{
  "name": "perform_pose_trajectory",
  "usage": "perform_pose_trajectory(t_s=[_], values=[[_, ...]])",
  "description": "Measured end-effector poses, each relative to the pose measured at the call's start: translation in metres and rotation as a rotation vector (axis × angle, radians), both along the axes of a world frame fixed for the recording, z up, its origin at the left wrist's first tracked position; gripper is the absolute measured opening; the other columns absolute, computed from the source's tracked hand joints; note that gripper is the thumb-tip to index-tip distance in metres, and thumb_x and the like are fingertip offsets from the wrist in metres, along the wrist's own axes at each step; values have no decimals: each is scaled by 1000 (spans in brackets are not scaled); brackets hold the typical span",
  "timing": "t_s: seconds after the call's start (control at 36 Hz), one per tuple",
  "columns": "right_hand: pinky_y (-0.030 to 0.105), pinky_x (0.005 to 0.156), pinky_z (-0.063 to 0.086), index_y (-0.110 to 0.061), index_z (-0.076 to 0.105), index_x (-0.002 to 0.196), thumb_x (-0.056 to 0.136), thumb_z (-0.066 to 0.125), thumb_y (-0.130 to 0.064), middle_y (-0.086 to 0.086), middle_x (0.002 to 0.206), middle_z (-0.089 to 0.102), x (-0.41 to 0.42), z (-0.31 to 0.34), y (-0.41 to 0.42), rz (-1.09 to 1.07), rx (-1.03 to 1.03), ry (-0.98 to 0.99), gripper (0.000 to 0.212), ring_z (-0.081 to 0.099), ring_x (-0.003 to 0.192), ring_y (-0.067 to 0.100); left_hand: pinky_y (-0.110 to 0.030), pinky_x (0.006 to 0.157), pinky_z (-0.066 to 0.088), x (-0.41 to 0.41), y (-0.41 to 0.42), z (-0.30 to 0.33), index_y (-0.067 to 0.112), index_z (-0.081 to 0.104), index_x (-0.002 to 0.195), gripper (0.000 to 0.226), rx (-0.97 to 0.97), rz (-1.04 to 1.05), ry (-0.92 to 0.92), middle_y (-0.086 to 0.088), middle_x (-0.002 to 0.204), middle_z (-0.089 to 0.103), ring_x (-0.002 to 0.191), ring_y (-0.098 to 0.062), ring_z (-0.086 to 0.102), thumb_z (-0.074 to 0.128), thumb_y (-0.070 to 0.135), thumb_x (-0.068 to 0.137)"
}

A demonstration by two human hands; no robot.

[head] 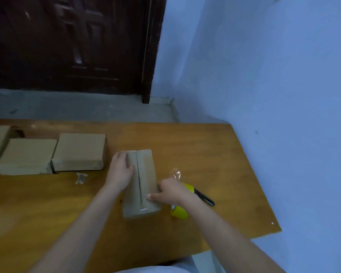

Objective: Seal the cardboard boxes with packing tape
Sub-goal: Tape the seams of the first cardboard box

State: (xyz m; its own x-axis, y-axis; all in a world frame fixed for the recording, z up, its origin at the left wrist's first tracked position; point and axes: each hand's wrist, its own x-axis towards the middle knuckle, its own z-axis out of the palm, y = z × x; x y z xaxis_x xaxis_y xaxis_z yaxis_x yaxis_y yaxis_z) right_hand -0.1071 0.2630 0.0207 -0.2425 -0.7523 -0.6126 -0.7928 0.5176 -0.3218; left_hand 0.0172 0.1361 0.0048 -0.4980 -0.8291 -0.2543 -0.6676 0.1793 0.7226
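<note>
Obs.: one small cardboard box (141,182) lies on the tabletop (215,158) in front of the person, its centre seam running away from them. A glossy strip near the front edge looks like clear tape, though blur makes it hard to say how far it runs along the seam.

Left hand (120,170): flat on the far-left part of the lid, fingers relaxed and pressing down, not curled round anything. Right hand (169,192): at the near-right corner of the box, fingers bent, thumb tip on the lid. Whether it pinches tape or only presses, I cannot tell.

Just beside the right wrist: the yellow tape roll (178,210), a loose clear tape end (176,174) standing up behind the hand, and a black-handled cutter (204,198) lying on the tabletop. Three more boxes (79,152) sit to the left, well apart.

Risks, as judged:
- The free tape end could fold onto itself or stick to the wrist, since the forearm lies over the roll.
- If the left hand eases off, the flaps could spring apart and the tape would bridge a gap or wrinkle.
- Pressing only at the near corner may leave the far part of the seam unbonded.
- The cutter lies close to the right forearm; a blind reach could knock it.
</note>
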Motion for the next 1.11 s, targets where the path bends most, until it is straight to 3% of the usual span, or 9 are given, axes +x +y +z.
perform_pose_trajectory(t_s=[0.22, 0.36, 0.64, 0.78, 0.83, 0.89, 0.97, 1.03, 1.11], values=[[29, 72, 44, -13, 67, 91, 88, 64, -32, 1, 86, 61, -22, -10, 6, -274, -222, -249, 19, 55, 82, 14, -45, 118, 14, -22, 3, -6, 20, 10, 153, 86, -160, -341, -307, -9, 161, -4, 147, -29, 3, 52, 58, 89], [37, 77, 48, -14, 61, 73, 92, 56, -20, 11, 77, 66, -90, -24, 13, -663, -387, -151, 20, 61, 80, 29, -53, 116, -1, -28, 11, -7, 23, -6, 152, 101, -211, -339, -408, -10, 157, -23, 145, -30, -17, 45, 74, 82], [28, 61, 41, -13, 48, 66, 91, 59, -22, 9, 72, 54, -133, -79, -8, -797, 59, -190, 29, 50, 62, 20, -55, 114, -6, -23, 22, -16, 26, -16, 150, 109, -295, -637, -498, -9, 151, -37, 140, -32, -31, 61, 55, 78], [24, 50, 33, -10, 50, 67, 92, 59, -17, 5, 66, 47, -123, -93, -26, -807, 226, -245, 27, 40, 52, 14, -51, 113, -15, -8, 10, -17, 30, -8, 150, 103, -344, -755, -434, 2, 154, -31, 141, -21, -30, 62, 54, 78], [26, 52, 31, -5, 61, 86, 91, 60, -15, 7, 69, 49, -117, -97, -33, -774, 251, -280, 12, 37, 53, 15, -51, 114, -13, -4, 13, -18, 30, -5, 151, 98, -371, -722, -406, 2, 156, -24, 142, -20, -26, 59, 57, 81], [29, 58, 36, 3, 56, 114, 92, 60, -18, 14, 86, 57, -114, -100, -37, -703, 251, -244, 30, 46, 64, 19, -49, 115, -10, 0, 19, -23, 27, 5, 152, 91, -399, -661, -357, 0, 159, -11, 144, -20, -19, 55, 60, 83], [22, 54, 38, -8, 60, 81, 92, 58, -24, 9, 81, 57, -111, -95, -37, -621, 207, -113, 19, 50, 81, 20, -45, 115, -3, 7, 29, -29, 22, 27, 147, 80, -424, -537, -243, -4, 158, 12, 145, -21, -2, 42, 65, 81], [16, 41, 35, -9, 60, 77, 92, 58, -19, 3, 73, 51, -111, -97, -37, -649, 185, -101, 18, 50, 69, 17, -42, 113, 2, 12, 36, -29, 21, 36, 139, 70, -430, -439, -167, -5, 153, 25, 142, -23, 9, 36, 63, 83], [19, 39, 44, 0, 64, 107, 93, 48, 0, 6, 67, 55, -108, -102, -34, -914, 58, -297, 21, 51, 48, 16, -44, 111, 13, 16, 44, -26, 17, 41, 135, 66, -389, -292, -67, -6, 149, 32, 140, -24, 17, 35, 60, 86]])
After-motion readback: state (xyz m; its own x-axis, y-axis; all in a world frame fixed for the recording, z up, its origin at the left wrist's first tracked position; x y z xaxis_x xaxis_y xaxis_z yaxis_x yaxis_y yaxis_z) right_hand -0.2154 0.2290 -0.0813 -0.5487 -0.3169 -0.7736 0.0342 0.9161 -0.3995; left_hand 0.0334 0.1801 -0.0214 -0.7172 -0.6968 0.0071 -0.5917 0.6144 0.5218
